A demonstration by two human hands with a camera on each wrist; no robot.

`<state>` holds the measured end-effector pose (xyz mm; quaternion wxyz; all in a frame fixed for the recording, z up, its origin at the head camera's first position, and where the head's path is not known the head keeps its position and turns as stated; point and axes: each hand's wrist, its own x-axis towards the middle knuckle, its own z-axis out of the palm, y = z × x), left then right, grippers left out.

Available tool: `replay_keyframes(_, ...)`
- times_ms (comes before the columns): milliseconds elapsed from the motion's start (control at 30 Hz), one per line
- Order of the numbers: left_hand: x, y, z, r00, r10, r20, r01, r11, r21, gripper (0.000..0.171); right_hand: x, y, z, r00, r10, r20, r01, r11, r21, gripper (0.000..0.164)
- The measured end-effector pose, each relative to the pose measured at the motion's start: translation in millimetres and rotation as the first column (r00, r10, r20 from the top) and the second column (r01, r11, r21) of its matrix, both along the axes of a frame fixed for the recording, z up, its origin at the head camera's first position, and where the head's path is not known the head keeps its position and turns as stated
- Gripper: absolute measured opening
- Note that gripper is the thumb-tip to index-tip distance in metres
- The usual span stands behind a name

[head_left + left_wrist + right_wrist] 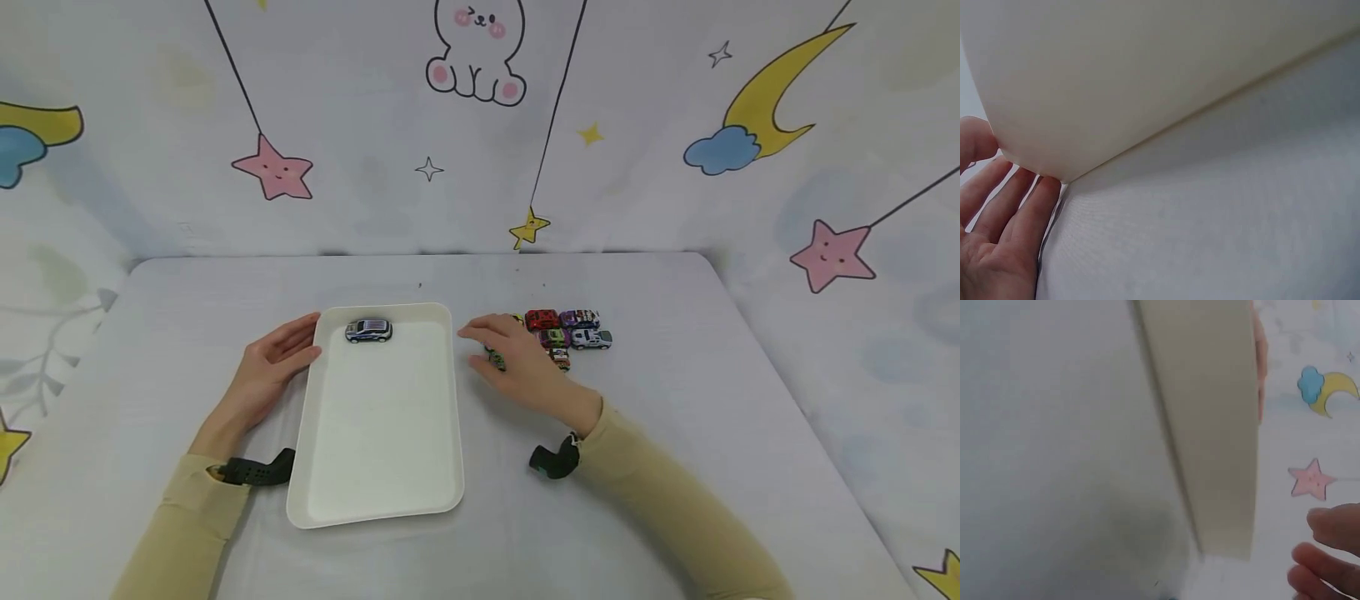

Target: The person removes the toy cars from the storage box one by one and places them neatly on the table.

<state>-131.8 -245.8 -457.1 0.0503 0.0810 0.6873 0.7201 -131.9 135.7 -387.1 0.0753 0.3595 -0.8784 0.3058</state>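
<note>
A white rectangular tray (pixel 386 433) lies on the table, and a silver and dark blue toy car (pixel 368 331) sits at its far end. My left hand (pixel 273 362) touches the tray's left side near the far corner; in the left wrist view its fingertips meet the tray wall (pixel 1116 81). Between the tray and a group of toy cars, my right hand (pixel 521 362) hovers with fingers spread and loosely bent, no car visible in it. The group includes a red car (pixel 542 319), a purple car (pixel 581 319) and a pale blue one (pixel 592 339). The hand partly covers several others.
White cloth covers the table (pixel 652 333). A patterned backdrop (pixel 375 167) with stars and moons rises behind and beside it. Dark wrist mounts (pixel 557 458) sit below both hands, the left one beside the tray's edge.
</note>
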Motion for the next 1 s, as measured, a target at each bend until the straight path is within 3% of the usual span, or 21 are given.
replay_keyframes(200, -0.3, -1, -0.4, 1.000, -0.003, -0.007, 0.003, 1.000, 0.014, 0.057, -4.9, -46, 21.7, 0.995, 0.090, 0.042, -0.094, 0.989, 0.115, 0.032)
replay_keyframes(467, -1.0, 0, -1.4, 1.000, -0.002, 0.000, 0.002, 1.000, -0.018, 0.058, -12.4, -92, 29.8, 0.988, 0.078, 0.130, -0.110, 0.959, 0.261, 0.040)
replay_keyframes(733, -2.6, 0, 1.2, 1.000, 0.010, 0.012, -0.009, 0.998, -0.067, 0.059, -24.4, -129, 20.9, 0.994, -0.004, 0.108, -0.040, 0.915, 0.402, 0.041)
replay_keyframes(1000, -1.5, 0, 0.9, 1.000, 0.017, 0.024, -0.015, 0.998, -0.067, 0.059, -32.7, -143, 2.2, 0.997, -0.058, 0.046, 0.028, 0.872, 0.489, 0.039)
